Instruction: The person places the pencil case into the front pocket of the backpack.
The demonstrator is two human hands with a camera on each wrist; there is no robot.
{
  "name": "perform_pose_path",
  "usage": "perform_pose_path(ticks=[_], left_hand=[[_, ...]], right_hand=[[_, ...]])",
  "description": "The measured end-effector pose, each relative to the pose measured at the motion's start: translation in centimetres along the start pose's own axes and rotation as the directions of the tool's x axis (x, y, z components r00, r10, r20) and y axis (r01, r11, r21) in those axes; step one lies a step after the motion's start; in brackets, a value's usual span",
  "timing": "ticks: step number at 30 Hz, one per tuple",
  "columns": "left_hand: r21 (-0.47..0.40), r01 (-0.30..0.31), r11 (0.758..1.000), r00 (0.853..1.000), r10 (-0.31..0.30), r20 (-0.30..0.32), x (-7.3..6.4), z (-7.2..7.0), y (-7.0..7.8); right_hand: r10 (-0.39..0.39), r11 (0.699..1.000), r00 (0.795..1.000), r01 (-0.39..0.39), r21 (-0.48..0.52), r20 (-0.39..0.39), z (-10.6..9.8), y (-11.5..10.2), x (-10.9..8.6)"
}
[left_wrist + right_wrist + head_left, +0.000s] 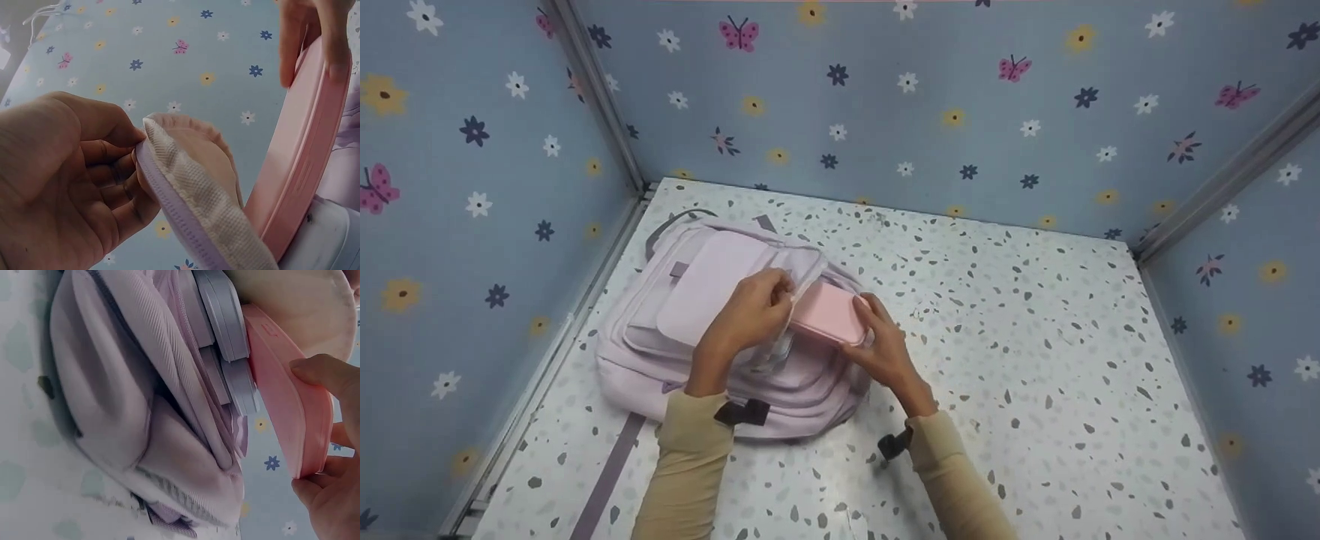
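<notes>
A pale lilac backpack (652, 352) lies on the speckled surface with a pocket unzipped. My left hand (754, 307) pinches the zippered edge (185, 185) of that pocket between thumb and fingers, holding it away from the bag. By its outer end, my right hand (885, 349) grips a pink rectangular case (832, 311), thumb on one side and fingers on the other. The case's other end is in the pocket opening. Beside it in the right wrist view, grey-blue cases (225, 315) sit inside the pocket, partly hidden by the fabric.
A purple strap (611, 472) trails from the bag toward the front edge. White terrazzo-patterned tabletop (1035, 360) extends to the right of the bag. Blue floral panels (885, 97) wall in the back and both sides, with metal posts (600, 97) at the corners.
</notes>
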State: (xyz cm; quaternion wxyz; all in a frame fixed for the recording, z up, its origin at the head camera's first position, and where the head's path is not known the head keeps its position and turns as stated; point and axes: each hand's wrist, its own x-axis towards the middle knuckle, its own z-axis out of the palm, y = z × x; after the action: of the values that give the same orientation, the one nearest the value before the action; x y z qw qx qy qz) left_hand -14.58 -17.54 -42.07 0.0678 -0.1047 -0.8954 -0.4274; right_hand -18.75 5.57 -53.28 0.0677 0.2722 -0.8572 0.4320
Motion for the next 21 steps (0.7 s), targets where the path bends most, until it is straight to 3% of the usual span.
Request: perform_pose_path(ticks=[6, 13, 21], left_hand=[[0.003, 0.010, 1.000, 1.000, -0.010, 0.023, 0.4, 1.0, 0.2], [-0.008, 0.025, 1.000, 0.999, -0.025, 0.033, 0.6, 1.1, 0.2], [-0.025, 0.064, 0.998, 0.998, -0.064, 0.019, 0.3, 0.6, 0.1]], right_hand=[[-0.021, 1.000, 1.000, 0.022, -0.023, 0.020, 1.6, -0.7, 1.3], [-0.042, 0.998, 0.999, 0.042, -0.042, 0.013, 3.9, -1.4, 2.4], [0.053, 0.990, 0.998, -0.058, -0.127, -0.045, 3.5, -2.2, 0.6]])
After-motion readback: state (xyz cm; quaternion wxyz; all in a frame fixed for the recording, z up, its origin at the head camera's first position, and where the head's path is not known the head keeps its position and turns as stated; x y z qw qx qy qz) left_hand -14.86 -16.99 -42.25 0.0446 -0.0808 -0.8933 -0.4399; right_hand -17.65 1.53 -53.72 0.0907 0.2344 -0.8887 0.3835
